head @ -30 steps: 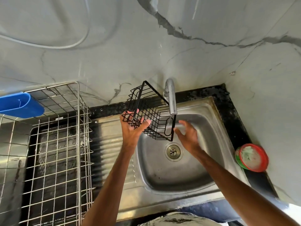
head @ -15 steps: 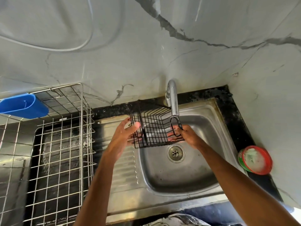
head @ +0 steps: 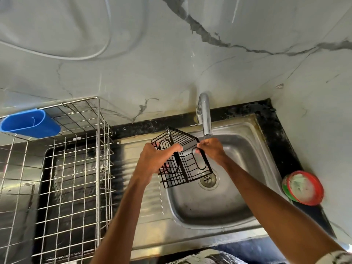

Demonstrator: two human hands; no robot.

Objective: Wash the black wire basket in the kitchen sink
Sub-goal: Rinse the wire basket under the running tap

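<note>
Two hands: both hold the black wire basket (head: 187, 168). The left hand (head: 154, 161) grips its left side with fingers curled over the wires, and the right hand (head: 211, 151) pinches its far right corner.
Basket place: in the air, tilted, over the left part of the sink (head: 238, 197). It is above and just left of the drain (head: 207, 179), with its far right corner just under the mouth of the tap (head: 204, 115).
Progress: looks like the rinsing stage. No sponge or suds show on the wires, and I cannot tell whether water is running.
Left to do: probably turning every side under the tap, shaking it off and setting it to dry.
Basket contents: nothing shows inside.
Dish rack (head: 76, 187): steel wire, left of the sink. Only the dark tray beneath shows through its wires.
Blue cup (head: 30, 123): hooked on the rack's far left rim. Its inside is hidden.
Red-rimmed tub (head: 303, 187): on the black counter right of the sink, holding a pale paste, likely dish soap.
</note>
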